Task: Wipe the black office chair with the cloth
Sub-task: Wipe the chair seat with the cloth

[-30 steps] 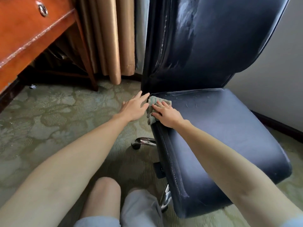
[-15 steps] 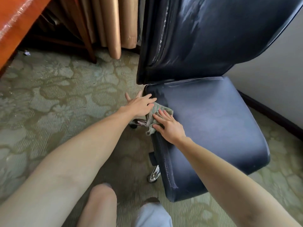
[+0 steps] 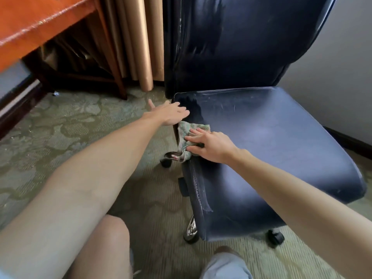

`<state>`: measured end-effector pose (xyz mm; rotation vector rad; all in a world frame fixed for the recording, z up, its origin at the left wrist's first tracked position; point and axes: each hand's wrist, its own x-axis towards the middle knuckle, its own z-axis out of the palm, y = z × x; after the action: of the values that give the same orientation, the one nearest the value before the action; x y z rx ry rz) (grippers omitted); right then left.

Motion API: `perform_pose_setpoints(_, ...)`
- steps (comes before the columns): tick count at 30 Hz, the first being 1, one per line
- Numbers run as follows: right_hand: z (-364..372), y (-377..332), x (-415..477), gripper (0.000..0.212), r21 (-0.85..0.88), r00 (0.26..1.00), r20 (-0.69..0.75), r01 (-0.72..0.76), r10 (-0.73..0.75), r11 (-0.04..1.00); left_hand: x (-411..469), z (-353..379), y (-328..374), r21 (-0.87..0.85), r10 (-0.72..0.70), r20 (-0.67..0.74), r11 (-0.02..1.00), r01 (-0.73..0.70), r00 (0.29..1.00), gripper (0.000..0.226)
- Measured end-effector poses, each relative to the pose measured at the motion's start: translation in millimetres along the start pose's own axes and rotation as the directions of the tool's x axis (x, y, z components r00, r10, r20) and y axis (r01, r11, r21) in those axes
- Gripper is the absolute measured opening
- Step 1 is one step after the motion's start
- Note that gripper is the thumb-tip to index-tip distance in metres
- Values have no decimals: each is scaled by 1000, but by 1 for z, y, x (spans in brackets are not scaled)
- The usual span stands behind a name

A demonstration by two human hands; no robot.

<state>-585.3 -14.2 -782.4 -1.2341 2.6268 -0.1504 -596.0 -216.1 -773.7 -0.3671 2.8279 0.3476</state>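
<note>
Nearest you, your bare knees (image 3: pixel 104 244) sit low over the patterned green carpet (image 3: pixel 60 127), and both forearms reach forward from there. Your right hand (image 3: pixel 211 147) lies on the cloth (image 3: pixel 186 129) with its fingers stretched flat, pressing it down rather than clutching it. The cloth is a crumpled grey-green rag draped over the left edge of the seat (image 3: pixel 281 150) of the black office chair (image 3: pixel 231 43), toward the back corner. Its lower part hangs down the side, in front of a chrome base leg (image 3: pixel 173 156).

Just beyond it, your left hand (image 3: pixel 171 115) is released, fingers straight and spread. Its fingertips rest against the seat's rear left corner, and it holds nothing.

Below the seat's front edge, a black caster (image 3: pixel 275 237) stands on the carpet. The seat shows pale scuff streaks near the back, and the tall backrest rises behind it, shiny and creased.

Farther off to the left, tan curtains (image 3: pixel 138 37) hang to the floor beside an orange-brown wooden counter (image 3: pixel 40 23). A pale wall (image 3: pixel 342 67) stands to the right.
</note>
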Motion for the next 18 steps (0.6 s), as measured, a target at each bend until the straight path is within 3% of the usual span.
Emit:
perform_pose_setpoints(3,-3,-3,10,50,8,1000,8,13,-13,1000,-9,6,-6,55,32,-48,998,-29,998,51)
perform_pose_setpoints(7,-5,-5,28,52,27,999,31,12,-13,1000,-11,15,-11,-56,45,-59,997,-49,997,53)
perform_pose_setpoints(12,-12,3,50,51,15,998,55,27,-28,1000,1,11,2,-266,-42,-10,963,38,999,69)
perform_pose_setpoints(18,-15,8,51,48,4,996,36,85,-85,996,24,13,6,-238,-99,-25,967,90,995,96)
